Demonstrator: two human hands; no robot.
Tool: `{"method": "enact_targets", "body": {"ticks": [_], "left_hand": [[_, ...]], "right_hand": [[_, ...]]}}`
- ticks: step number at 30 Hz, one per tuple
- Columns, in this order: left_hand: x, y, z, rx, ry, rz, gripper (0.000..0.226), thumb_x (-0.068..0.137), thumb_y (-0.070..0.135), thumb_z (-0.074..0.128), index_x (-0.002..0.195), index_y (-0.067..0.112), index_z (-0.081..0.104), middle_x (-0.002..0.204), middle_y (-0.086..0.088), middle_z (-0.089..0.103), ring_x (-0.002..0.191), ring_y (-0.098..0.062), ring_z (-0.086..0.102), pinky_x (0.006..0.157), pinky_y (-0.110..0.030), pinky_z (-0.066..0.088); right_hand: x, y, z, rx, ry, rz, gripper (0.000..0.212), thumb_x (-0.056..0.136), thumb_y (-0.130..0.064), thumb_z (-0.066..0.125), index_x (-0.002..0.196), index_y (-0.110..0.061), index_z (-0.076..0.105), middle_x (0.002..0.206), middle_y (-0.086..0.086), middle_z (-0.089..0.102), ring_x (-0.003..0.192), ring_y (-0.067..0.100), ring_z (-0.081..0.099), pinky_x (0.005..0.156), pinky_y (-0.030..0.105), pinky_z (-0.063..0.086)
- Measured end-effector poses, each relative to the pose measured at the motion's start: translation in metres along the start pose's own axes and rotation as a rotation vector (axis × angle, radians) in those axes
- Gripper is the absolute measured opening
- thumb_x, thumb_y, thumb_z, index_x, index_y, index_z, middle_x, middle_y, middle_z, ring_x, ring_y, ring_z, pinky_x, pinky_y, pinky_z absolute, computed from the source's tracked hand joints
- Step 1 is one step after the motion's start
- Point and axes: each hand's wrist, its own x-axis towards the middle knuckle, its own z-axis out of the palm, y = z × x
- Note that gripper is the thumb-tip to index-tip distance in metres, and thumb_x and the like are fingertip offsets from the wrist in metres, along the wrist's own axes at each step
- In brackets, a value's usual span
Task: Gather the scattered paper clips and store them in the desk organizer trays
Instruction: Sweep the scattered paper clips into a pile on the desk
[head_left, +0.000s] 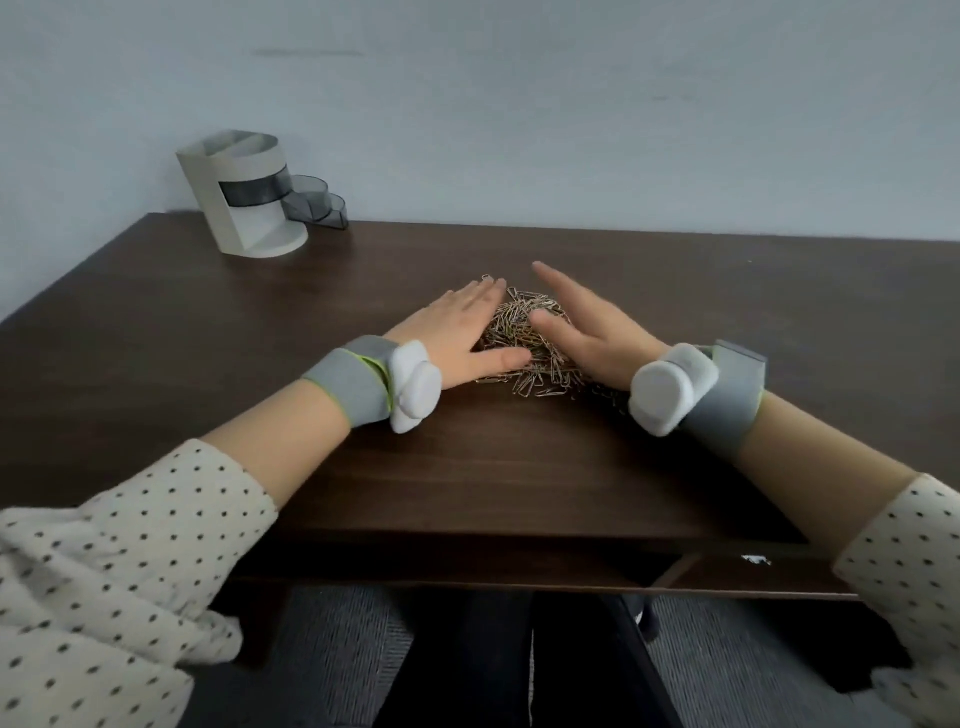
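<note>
A heap of metal paper clips (524, 340) lies in the middle of the dark wooden desk (208, 332). My left hand (457, 338) lies flat against the heap's left side, fingers straight, thumb along its near edge. My right hand (587, 327) stands on edge against the heap's right side, fingers straight and pointing away from me. The clips sit between both palms. A beige desk organizer (244, 202) with two dark translucent swing-out trays (314, 200) stands at the desk's far left corner.
A pale wall runs behind the desk's far edge. Both wrists carry grey bands with white sensor pods. The desk's near edge (493, 584) lies close to my body, with grey carpet below.
</note>
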Motion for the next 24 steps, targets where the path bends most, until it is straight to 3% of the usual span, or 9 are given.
{"method": "enact_targets", "body": {"ticks": [3, 6, 10, 14, 16, 19, 22, 24], "left_hand": [[-0.007, -0.011, -0.006, -0.075, 0.022, -0.033, 0.104, 0.067, 0.078, 0.021, 0.144, 0.013, -0.007, 0.157, -0.008, -0.004, 0.144, -0.016, -0.002, 0.113, -0.028, 0.0], [0.001, -0.004, -0.003, 0.022, -0.04, -0.096, 0.113, 0.059, 0.084, 0.014, 0.144, 0.012, -0.007, 0.157, -0.011, -0.003, 0.145, -0.02, -0.001, 0.118, -0.036, 0.003], [0.029, 0.02, 0.007, -0.016, -0.008, -0.123, 0.092, 0.079, 0.071, 0.019, 0.144, 0.009, 0.003, 0.156, -0.014, 0.007, 0.145, -0.023, 0.007, 0.119, -0.04, 0.007], [0.041, 0.019, 0.003, -0.257, 0.117, -0.084, 0.064, 0.092, 0.052, 0.024, 0.143, 0.014, 0.017, 0.155, -0.009, 0.018, 0.144, -0.02, 0.013, 0.116, -0.035, 0.01], [0.044, 0.008, -0.004, -0.293, 0.136, -0.085, 0.055, 0.095, 0.045, 0.024, 0.142, 0.017, 0.023, 0.154, -0.006, 0.021, 0.143, -0.019, 0.015, 0.115, -0.032, 0.011], [0.05, -0.001, -0.007, -0.337, 0.064, -0.083, 0.049, 0.096, 0.039, 0.024, 0.14, 0.017, 0.028, 0.151, -0.003, 0.03, 0.14, -0.018, 0.025, 0.112, -0.028, 0.017], [0.056, 0.005, -0.008, -0.32, 0.069, 0.031, 0.04, 0.097, 0.029, 0.03, 0.132, 0.015, 0.043, 0.138, -0.007, 0.049, 0.128, -0.021, 0.042, 0.106, -0.03, 0.028], [0.056, 0.01, -0.008, -0.384, 0.11, 0.086, 0.034, 0.096, 0.024, 0.033, 0.123, 0.014, 0.052, 0.123, -0.008, 0.059, 0.114, -0.021, 0.052, 0.099, -0.033, 0.037]], "right_hand": [[-0.01, 0.004, -0.01, 0.23, 0.282, 0.116, 0.046, 0.093, -0.039, 0.038, 0.135, -0.02, 0.035, 0.133, -0.006, 0.047, 0.118, 0.002, 0.039, 0.095, 0.011, 0.026], [-0.008, 0.0, 0.0, 0.353, 0.443, 0.264, 0.041, 0.092, -0.044, 0.035, 0.122, -0.017, 0.046, 0.102, -0.013, 0.052, 0.093, 0.003, 0.049, 0.07, 0.01, 0.032], [0.013, -0.019, 0.021, 0.525, 0.548, 0.288, 0.027, 0.093, -0.039, 0.037, 0.104, -0.017, 0.049, 0.1, -0.003, 0.051, 0.101, 0.014, 0.05, 0.088, 0.027, 0.037], [0.026, -0.016, 0.006, 0.638, 0.71, 0.322, 0.027, 0.093, -0.038, 0.035, 0.092, -0.018, 0.052, 0.091, -0.006, 0.058, 0.094, 0.013, 0.053, 0.083, 0.026, 0.037], [0.027, -0.001, -0.013, 0.579, 0.687, 0.35, 0.039, 0.093, -0.041, 0.033, 0.086, -0.016, 0.061, 0.096, 0.0, 0.065, 0.096, 0.015, 0.059, 0.083, 0.027, 0.041], [0.025, 0.023, -0.028, 0.374, 0.486, 0.411, 0.048, 0.092, -0.049, 0.03, 0.091, -0.017, 0.065, 0.105, -0.001, 0.065, 0.101, 0.014, 0.056, 0.082, 0.025, 0.038], [0.03, 0.029, -0.019, 0.357, 0.278, 0.385, 0.045, 0.091, -0.053, 0.027, 0.097, -0.024, 0.06, 0.114, -0.001, 0.063, 0.108, 0.012, 0.054, 0.102, 0.032, 0.035], [0.034, 0.021, -0.009, 0.382, 0.208, 0.329, 0.041, 0.09, -0.055, 0.027, 0.098, -0.029, 0.058, 0.116, -0.001, 0.063, 0.112, 0.013, 0.054, 0.107, 0.039, 0.034]]}}
